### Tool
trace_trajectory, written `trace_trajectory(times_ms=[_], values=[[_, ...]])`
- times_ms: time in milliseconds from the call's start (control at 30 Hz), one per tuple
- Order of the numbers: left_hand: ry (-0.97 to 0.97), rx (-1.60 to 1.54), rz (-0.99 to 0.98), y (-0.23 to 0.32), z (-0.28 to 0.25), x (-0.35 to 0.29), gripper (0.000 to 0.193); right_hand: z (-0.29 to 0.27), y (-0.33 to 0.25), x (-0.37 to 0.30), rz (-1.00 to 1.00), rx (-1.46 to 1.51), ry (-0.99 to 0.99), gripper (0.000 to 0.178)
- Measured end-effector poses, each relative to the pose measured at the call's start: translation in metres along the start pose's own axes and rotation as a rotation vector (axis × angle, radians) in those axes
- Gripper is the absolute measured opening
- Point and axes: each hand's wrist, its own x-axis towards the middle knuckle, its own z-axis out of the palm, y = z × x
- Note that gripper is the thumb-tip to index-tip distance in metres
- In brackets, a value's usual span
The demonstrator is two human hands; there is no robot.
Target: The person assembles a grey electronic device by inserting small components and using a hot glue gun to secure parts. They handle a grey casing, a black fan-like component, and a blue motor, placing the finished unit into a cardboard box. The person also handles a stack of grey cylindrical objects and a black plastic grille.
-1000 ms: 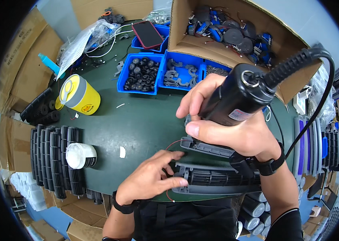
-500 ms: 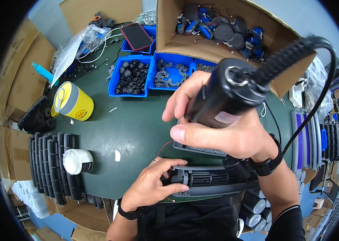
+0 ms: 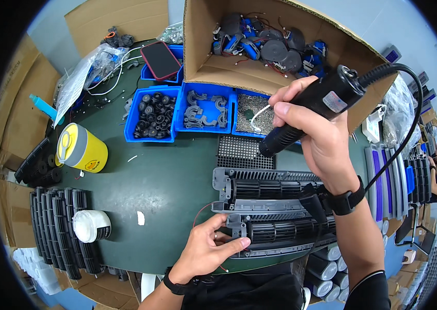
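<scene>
My right hand (image 3: 324,134) is wrapped round a black corded electric screwdriver (image 3: 332,95), tilted with its lower end above a black perforated tray (image 3: 233,153). The bit itself is not visible. At the near table edge, my left hand (image 3: 203,250) grips the left end of a grey fan housing (image 3: 239,247), thumb on top. A ribbed black fan roller (image 3: 280,231) lies inside that housing. Directly behind sits a second grey housing (image 3: 222,182) with its own roller; my right wrist and a dark attachment hide part of both. A thin red wire (image 3: 198,214) curves beside my left fingers.
Blue bins hold black round parts (image 3: 151,116), grey brackets (image 3: 193,113) and small screws (image 3: 249,111). Behind them stands a cardboard box (image 3: 200,51) of motors. On the left are a yellow cup (image 3: 92,150), a white jar (image 3: 86,226) and stacked black rollers (image 3: 48,227).
My right hand has swung the screwdriver lower and more slanted, uncovering the screw bin, tray and rear housing. My left hand stays on the near housing. The whole view has shifted slightly.
</scene>
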Motion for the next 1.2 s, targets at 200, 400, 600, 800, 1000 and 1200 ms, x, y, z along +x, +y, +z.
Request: trace_trajectory(times_ms=[200, 400, 600, 800, 1000, 1200], values=[[-0.014, 0.0, 0.004, -0.005, -0.003, 0.002, 0.052, 0.0, 0.013, 0.003, 0.009, 0.008, 0.011, 0.018], [-0.017, -0.02, 0.036, -0.003, -0.002, 0.002, 0.053, 0.0, 0.023, 0.005, 0.045, 0.012, 0.026, 0.017], [-0.035, 0.001, 0.041, -0.004, -0.005, 0.003, 0.051, 0.0, 0.024, 0.006, 0.032, 0.01, 0.025, 0.016], [-0.052, 0.019, 0.072, -0.007, -0.007, 0.002, 0.053, 0.004, 0.024, 0.003, 0.045, -0.034, -0.027, 0.017], [-0.048, 0.005, 0.083, -0.007, -0.006, 0.004, 0.052, 0.004, 0.014, 0.0, -0.022, 0.008, -0.009, 0.017], [-0.037, 0.008, 0.099, -0.009, -0.006, 0.005, 0.05, 0.001, -0.032, -0.016, -0.15, 0.076, -0.018, 0.013]])
